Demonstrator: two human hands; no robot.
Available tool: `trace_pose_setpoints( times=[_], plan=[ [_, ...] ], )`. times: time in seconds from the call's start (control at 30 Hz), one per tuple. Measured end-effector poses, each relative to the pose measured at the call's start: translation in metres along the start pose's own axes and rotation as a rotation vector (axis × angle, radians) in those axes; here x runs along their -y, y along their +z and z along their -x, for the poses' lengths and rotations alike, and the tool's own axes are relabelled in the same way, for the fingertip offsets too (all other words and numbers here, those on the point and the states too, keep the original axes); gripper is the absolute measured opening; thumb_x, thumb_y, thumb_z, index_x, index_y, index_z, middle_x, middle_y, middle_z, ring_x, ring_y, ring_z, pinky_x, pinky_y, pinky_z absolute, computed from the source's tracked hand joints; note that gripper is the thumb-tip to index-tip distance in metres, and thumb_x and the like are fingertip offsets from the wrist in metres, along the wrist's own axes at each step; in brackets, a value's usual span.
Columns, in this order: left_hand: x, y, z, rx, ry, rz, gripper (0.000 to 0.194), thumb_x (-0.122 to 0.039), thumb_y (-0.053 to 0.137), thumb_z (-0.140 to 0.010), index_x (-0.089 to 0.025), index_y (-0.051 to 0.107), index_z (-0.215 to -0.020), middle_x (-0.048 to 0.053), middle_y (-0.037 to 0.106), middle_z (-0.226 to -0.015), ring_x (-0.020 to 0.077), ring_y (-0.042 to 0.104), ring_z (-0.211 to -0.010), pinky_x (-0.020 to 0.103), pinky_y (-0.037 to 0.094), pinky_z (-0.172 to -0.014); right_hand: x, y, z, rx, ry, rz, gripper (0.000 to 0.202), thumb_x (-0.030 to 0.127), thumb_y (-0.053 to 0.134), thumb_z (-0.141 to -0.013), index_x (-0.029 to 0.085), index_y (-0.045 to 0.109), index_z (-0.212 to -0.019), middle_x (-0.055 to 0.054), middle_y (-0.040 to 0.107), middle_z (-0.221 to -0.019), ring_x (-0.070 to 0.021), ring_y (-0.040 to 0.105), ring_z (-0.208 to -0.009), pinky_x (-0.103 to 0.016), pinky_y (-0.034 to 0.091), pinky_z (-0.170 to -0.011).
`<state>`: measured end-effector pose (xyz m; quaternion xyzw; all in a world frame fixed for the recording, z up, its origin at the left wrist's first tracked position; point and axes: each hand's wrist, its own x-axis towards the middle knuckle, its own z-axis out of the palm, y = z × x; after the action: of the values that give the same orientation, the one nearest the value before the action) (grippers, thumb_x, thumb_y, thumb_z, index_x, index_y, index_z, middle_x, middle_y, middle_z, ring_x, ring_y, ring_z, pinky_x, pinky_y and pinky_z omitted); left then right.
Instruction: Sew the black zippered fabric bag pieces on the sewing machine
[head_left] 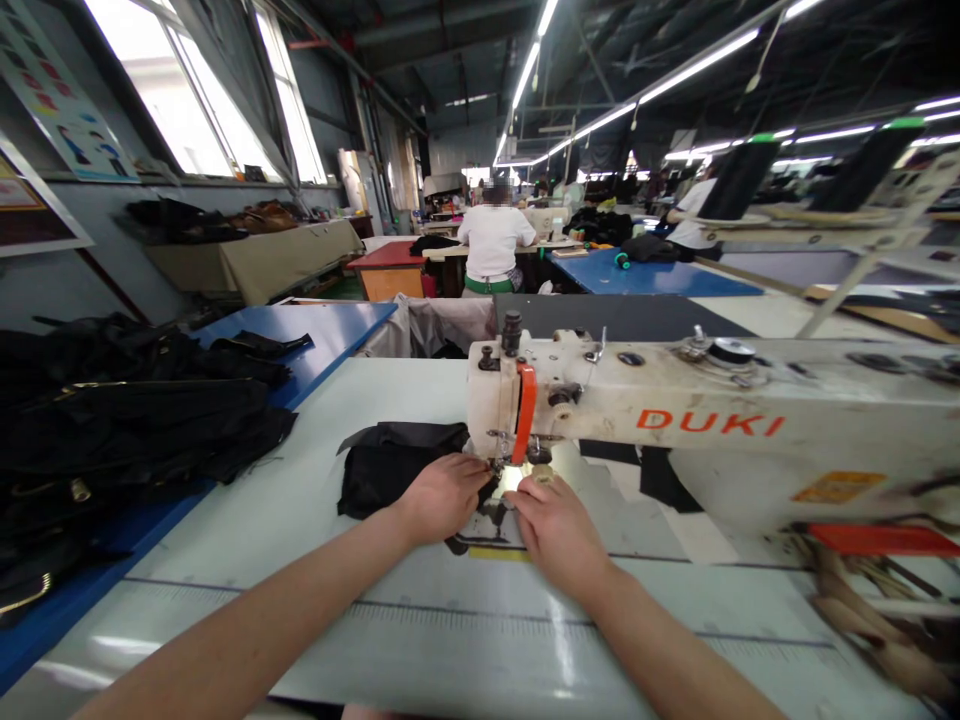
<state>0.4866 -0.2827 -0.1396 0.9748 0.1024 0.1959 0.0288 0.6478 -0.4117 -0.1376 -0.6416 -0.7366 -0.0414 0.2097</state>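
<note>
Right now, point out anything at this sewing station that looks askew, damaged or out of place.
Nothing stands out. Both hands, left hand and right hand, rest on the black fabric at the needle of the sewing machine. The machine's paint looks grimy and worn, and black garments lie heaped at left.

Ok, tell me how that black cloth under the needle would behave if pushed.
The black cloth lies creased, so it is probably floppy and would bunch rather than slide whole. It looks thin, likely light. The left hand presses on it, which may keep it flat.
</note>
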Motion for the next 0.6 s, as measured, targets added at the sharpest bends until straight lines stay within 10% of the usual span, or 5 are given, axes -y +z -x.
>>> trace_pose_setpoints(
  times=[0.2,0.43,0.6],
  plan=[
    [-0.001,-0.003,0.006,0.003,-0.010,0.021,0.034,-0.011,0.046,-0.082,-0.013,0.060,-0.112,0.009,0.065,-0.111,0.0203,0.057,-0.107,0.037,0.045,-0.098,-0.002,0.000,0.002,-0.045,-0.029,-0.040,0.024,0.008,0.047,-0.084,0.018,0.066,-0.094,-0.007,0.060,-0.085,-0.0210,0.049,-0.083,-0.035,0.040,-0.078],
    [-0.039,-0.036,0.066,0.040,0.049,0.036,0.036,-0.011,0.042,-0.084,-0.014,0.058,-0.116,0.007,0.061,-0.122,0.0184,0.053,-0.115,0.035,0.043,-0.103,0.003,0.000,0.004,-0.053,-0.080,-0.159,0.025,0.010,0.045,-0.086,0.018,0.065,-0.099,-0.008,0.061,-0.089,-0.0225,0.053,-0.089,-0.039,0.044,-0.082],
    [-0.070,-0.072,0.116,-0.225,-0.006,-0.010,0.050,-0.009,0.044,-0.083,-0.023,0.047,-0.131,0.005,0.052,-0.133,0.0224,0.047,-0.124,0.041,0.048,-0.099,0.031,-0.003,0.009,-0.056,0.038,-0.339,0.028,0.017,0.042,-0.091,0.019,0.059,-0.113,-0.009,0.062,-0.101,-0.0212,0.056,-0.094,-0.037,0.046,-0.085]
  ],
)
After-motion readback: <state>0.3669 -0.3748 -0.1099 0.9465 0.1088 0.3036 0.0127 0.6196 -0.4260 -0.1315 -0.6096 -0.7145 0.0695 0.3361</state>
